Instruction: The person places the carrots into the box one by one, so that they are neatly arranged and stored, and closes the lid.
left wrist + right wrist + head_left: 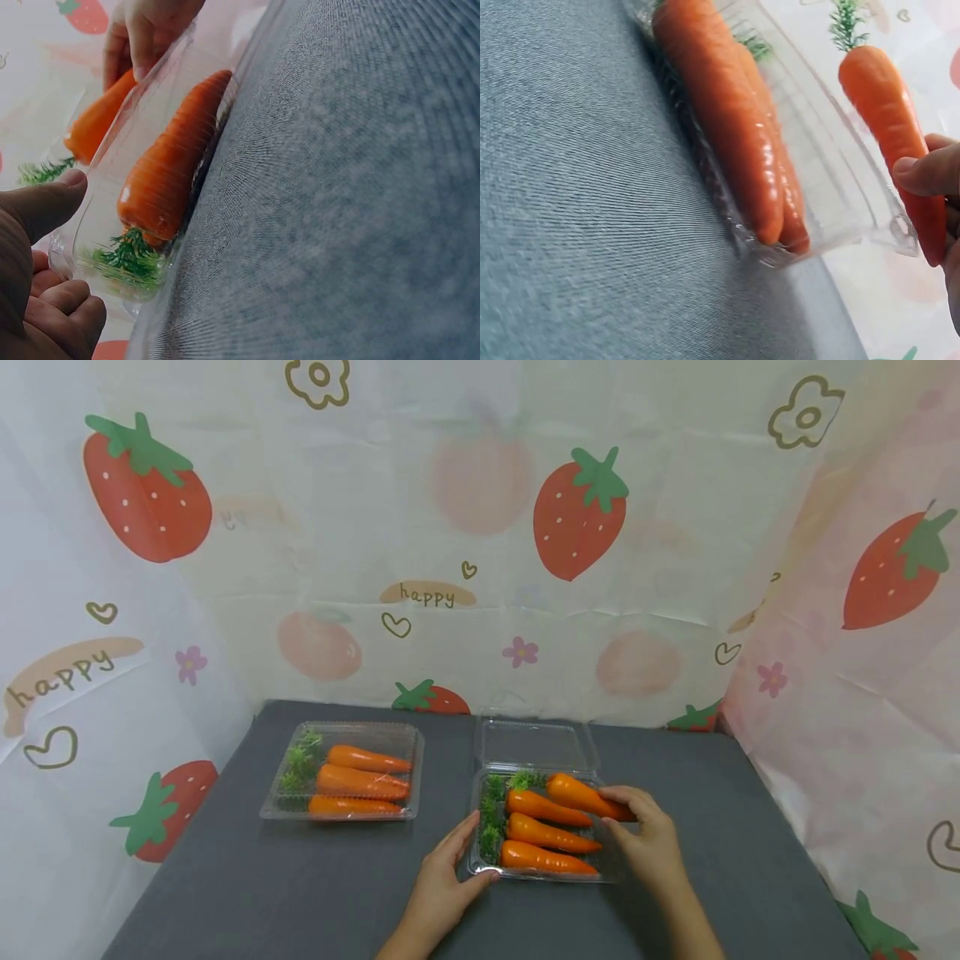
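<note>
An open clear plastic clamshell box (551, 877) stands in front of me, its lid (536, 745) folded back. Three orange carrots with green tops lie side by side in it, the nearest carrot (547, 858) along the front wall. My right hand (648, 839) pinches a fourth carrot (889, 112) by its tapered end between thumb and fingers. That carrot is raised above the box's back right part, leafy end toward the left. At the box's front left corner my left hand (442, 881) holds the wall, thumb along the front and fingers along the left side.
A closed clear box (415, 752) with three carrots stands to the left on the grey cloth-covered table (337, 893). Behind the table and along both sides hang curtains (480, 652) printed with strawberries, flowers and hearts.
</note>
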`<state>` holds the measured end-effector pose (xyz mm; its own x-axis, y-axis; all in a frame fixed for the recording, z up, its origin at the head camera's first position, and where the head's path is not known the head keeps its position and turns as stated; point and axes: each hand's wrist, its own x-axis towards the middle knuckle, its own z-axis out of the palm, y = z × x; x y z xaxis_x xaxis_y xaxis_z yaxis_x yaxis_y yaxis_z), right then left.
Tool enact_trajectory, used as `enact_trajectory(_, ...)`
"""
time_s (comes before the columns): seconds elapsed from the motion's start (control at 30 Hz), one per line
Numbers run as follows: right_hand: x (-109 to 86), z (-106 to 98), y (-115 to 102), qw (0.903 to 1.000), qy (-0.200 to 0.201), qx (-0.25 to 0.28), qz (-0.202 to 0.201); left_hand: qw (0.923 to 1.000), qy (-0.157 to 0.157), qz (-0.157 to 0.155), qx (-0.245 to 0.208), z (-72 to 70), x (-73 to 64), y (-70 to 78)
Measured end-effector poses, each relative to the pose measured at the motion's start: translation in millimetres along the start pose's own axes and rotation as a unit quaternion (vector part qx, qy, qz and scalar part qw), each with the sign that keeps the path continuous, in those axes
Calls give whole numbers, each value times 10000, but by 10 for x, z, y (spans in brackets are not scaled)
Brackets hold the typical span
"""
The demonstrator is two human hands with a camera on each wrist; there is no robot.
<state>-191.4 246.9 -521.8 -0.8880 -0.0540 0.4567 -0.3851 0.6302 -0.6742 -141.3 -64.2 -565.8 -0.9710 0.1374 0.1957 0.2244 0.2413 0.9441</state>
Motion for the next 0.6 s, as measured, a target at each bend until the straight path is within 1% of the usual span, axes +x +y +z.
enact_trajectory(0.2, 8, 81, -4, 9990, -391, 86, 178, 10000, 28, 36, 13, -4, 4, -2)
enact_trajectory(0.27, 16, 105, -3, 9986, -496, 3, 194, 10000, 40, 26, 13, -4, 3, -2)
enact_trajectory(0.37, 32, 140, 1, 9981, -595, -84, 132, 10000, 51, 37, 26, -4, 2, -2)
enact_trajectory(0.6, 58, 211, 5, 9975, -678, -181, -35, 9999, 48, 74, 113, -3, -2, 5)
